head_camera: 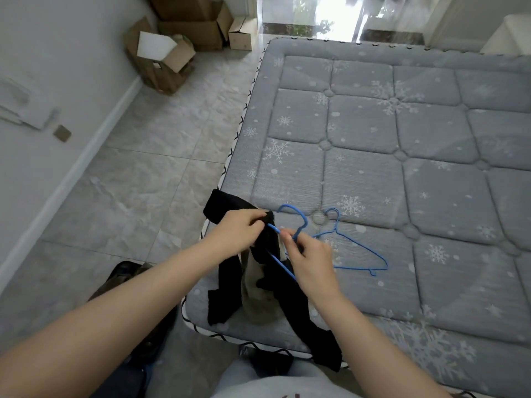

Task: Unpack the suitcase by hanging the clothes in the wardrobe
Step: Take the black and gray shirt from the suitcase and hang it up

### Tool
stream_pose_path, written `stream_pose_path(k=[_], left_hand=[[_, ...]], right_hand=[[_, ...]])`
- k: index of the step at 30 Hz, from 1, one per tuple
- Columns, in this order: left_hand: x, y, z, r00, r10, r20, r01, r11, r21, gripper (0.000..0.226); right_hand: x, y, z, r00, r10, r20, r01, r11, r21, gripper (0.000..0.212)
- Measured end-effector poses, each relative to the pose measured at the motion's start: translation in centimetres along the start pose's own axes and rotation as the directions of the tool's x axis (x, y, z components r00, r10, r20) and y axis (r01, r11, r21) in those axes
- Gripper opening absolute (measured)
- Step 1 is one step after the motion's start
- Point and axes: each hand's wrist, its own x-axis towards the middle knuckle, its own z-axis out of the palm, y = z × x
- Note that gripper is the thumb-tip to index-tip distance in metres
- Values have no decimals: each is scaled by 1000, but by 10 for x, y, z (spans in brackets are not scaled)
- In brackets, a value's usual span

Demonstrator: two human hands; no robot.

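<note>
Black garment [275, 300] held up over the near-left corner of the bed [431, 168], its strips dangling down onto the mattress edge and past it; a grey-beige patch of fabric shows in the middle. Left hand [238, 234] pinched closed on the garment's upper edge. Right hand [310, 259] closed on a blue wire hanger [290, 225], fingers gripping near the neck, hook pointing far, one arm of the hanger running down into the black cloth. Second blue hanger [353, 248] lies flat on the mattress just right of the hands, touching nothing but the bed.

Mattress surface grey, quilted, snowflake print; right and far parts bare, plenty of open room there. Bed's left edge runs far along a strip of tiled floor [138, 179], floor open between bed and white wall [43, 67] on the left. Cardboard boxes [178, 44] stacked in the far-left corner, well apart from the hands. A dark object on the floor near left, partly hidden by the left forearm, cannot tell what it is. Bright doorway at far centre.
</note>
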Motion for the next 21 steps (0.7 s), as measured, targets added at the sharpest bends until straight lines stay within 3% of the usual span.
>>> stream_pose_path(k=[2, 4, 6, 7, 10, 13, 16, 18, 21], left_hand=[[-8, -3, -10, 990, 137, -24, -132, 979, 155, 36], [-10, -7, -25, 921, 388, -29, -328, 813, 481, 34], [-10, -4, -38, 852, 519, 69, -448, 653, 611, 28], [-10, -1, -43, 837, 533, 124, -488, 625, 609, 27], [-9, 7, -47, 862, 492, 126, -477, 698, 534, 20], [-9, 8, -48, 890, 456, 14, -397, 759, 516, 25], [-9, 12, -52, 914, 396, -92, -302, 814, 497, 23], [-11, 15, -55, 920, 371, -129, -272, 839, 471, 24], [-16, 21, -60, 921, 362, -143, -268, 857, 441, 24]], right_hand=[[3, -2, -7, 999, -32, 22, 29, 995, 96, 20], [6, -3, -16, 995, -51, 85, 35, 983, 178, 17], [9, -6, -24, 987, -79, 142, 51, 981, 188, 17], [11, -8, -29, 985, -89, 151, 60, 981, 186, 19], [16, -16, -43, 981, -153, 117, 129, 973, 190, 26], [17, -14, -56, 956, -276, -97, 279, 960, 21, 39], [3, -6, -66, 837, -423, -348, 446, 895, -16, 11], [-7, 7, -59, 850, -439, -292, 456, 890, -10, 18], [-5, 24, -32, 990, -139, -13, 139, 990, -24, 18]])
